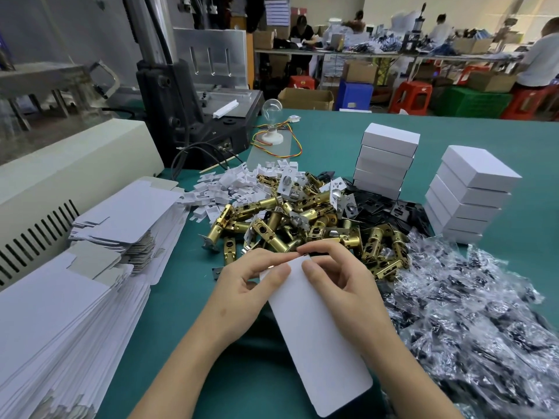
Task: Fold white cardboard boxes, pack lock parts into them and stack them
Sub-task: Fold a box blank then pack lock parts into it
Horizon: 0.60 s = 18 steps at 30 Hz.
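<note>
Your white cardboard box [314, 328] sits in both hands, held over the teal table [332, 137] just in front of you, near side of the parts heap; its visible face is a long, smooth, matte white panel with rounded near corners; how far it is folded underneath, cannot tell.

Your left hand [248, 285] grips the far left edge, fingers curled under, thumb laid on top; your right hand [341, 276] pinches the far right edge, thumb on the panel, fingertips bent over the far end; the two hands nearly meet there.

Just beyond the box: a tangled pile of brass latch bodies [302, 225], tubular, shiny gold with silver faceplates; behind and left of it, small white plastic pieces [230, 186], angular, matte; to its right, flat black plates [390, 207].

Right of you: a heap of crinkled clear bags [472, 313] holding small dark parts, glossy.

Beyond: two upright stacks of closed white boxes [387, 158], [472, 195], standing apart.

Left: fanned stacks of flat box blanks [60, 313], white faces, grey edges; behind them a cream housing with vent slots [39, 237].

Far side: a clear light bulb [271, 108] in a white socket.
</note>
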Motion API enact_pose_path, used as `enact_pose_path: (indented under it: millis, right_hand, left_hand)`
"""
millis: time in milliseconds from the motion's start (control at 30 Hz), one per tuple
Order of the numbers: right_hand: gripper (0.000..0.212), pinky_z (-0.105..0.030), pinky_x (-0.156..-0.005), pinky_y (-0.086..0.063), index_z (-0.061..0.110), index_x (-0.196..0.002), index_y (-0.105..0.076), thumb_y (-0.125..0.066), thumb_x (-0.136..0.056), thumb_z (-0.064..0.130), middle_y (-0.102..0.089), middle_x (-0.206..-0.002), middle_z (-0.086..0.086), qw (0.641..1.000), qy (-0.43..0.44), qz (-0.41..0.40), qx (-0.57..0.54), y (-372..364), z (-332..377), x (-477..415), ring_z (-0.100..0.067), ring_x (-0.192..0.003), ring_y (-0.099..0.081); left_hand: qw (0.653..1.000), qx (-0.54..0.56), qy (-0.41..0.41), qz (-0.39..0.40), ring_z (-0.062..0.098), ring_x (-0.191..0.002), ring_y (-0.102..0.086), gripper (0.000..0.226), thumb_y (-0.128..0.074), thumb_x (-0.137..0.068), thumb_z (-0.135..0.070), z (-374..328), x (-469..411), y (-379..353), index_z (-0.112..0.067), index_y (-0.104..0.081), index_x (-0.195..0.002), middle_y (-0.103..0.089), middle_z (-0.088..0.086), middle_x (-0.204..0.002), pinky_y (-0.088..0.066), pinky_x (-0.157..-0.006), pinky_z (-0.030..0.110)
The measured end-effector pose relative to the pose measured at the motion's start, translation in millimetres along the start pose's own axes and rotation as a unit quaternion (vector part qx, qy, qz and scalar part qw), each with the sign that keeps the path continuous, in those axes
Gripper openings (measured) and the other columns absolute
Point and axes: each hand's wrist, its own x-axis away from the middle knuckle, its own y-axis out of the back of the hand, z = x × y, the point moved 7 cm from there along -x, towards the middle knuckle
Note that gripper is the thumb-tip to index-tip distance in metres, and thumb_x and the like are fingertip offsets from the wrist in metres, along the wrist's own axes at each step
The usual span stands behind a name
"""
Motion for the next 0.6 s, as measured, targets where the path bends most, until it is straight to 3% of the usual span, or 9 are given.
enact_pose_path:
  millis: [133, 233, 433, 500, 600]
  right_hand:
    - [0.014, -0.023, -0.063, -0.051, 0.037, -0.109, -0.068, -0.061, -0.097, 0.034, -0.077, -0.093, 0.006, 1.000, 0.004, -0.025, -0.010, 3.4, 0.5, -0.1, -0.011, -0.081, -0.072]
    - [0.012, -0.019, -0.059, -0.050, 0.036, -0.106, -0.068, -0.062, -0.096, 0.035, -0.076, -0.090, 0.007, 0.999, 0.003, -0.039, -0.011, 4.6, 2.0, 0.6, -0.009, -0.078, -0.071]
    - [0.009, -0.020, -0.059, -0.050, 0.033, -0.101, -0.068, -0.065, -0.100, 0.025, -0.074, -0.087, 0.006, 0.999, 0.008, -0.047, -0.005, 4.4, 2.8, 1.3, -0.009, -0.076, -0.070]
    - [0.008, -0.022, -0.060, -0.051, 0.035, -0.104, -0.069, -0.064, -0.099, 0.030, -0.075, -0.090, 0.006, 0.999, 0.002, -0.042, -0.011, 4.3, 3.7, 1.5, -0.010, -0.078, -0.071]
    - [0.023, -0.023, -0.070, -0.055, 0.045, -0.122, -0.066, -0.057, -0.101, 0.041, -0.075, -0.109, 0.013, 0.999, 0.005, -0.028, -0.016, 3.8, 2.4, 0.9, -0.003, -0.094, -0.071]
  left_hand:
    - [0.998, 0.021, 0.018, -0.048, 0.016, -0.096, -0.073, 0.021, -0.069, -0.092, -0.042, 2.4, 0.5, 1.5, -0.040, -0.083, -0.108, -0.080, -0.007, -0.105, -0.058, -0.078, 0.031]
    - [0.996, 0.049, 0.031, -0.075, 0.018, -0.089, -0.076, 0.016, -0.076, -0.089, -0.038, 4.5, 0.7, 4.3, -0.032, -0.086, -0.101, -0.082, -0.002, -0.097, -0.060, -0.070, 0.027]
    - [0.997, 0.018, 0.029, -0.066, 0.022, -0.093, -0.076, 0.016, -0.073, -0.095, -0.042, 6.2, 0.9, 4.8, -0.034, -0.085, -0.102, -0.082, -0.005, -0.098, -0.060, -0.077, 0.035]
    - [0.997, 0.028, 0.031, -0.062, 0.020, -0.090, -0.076, 0.019, -0.072, -0.094, -0.043, 6.3, 0.3, 4.9, -0.033, -0.085, -0.102, -0.082, -0.002, -0.096, -0.059, -0.074, 0.032]
    - [0.989, 0.094, 0.072, -0.091, 0.014, -0.074, -0.070, 0.023, -0.068, -0.093, -0.040, 8.5, -0.6, 10.8, -0.027, -0.086, -0.097, -0.080, 0.005, -0.084, -0.054, -0.063, 0.021]
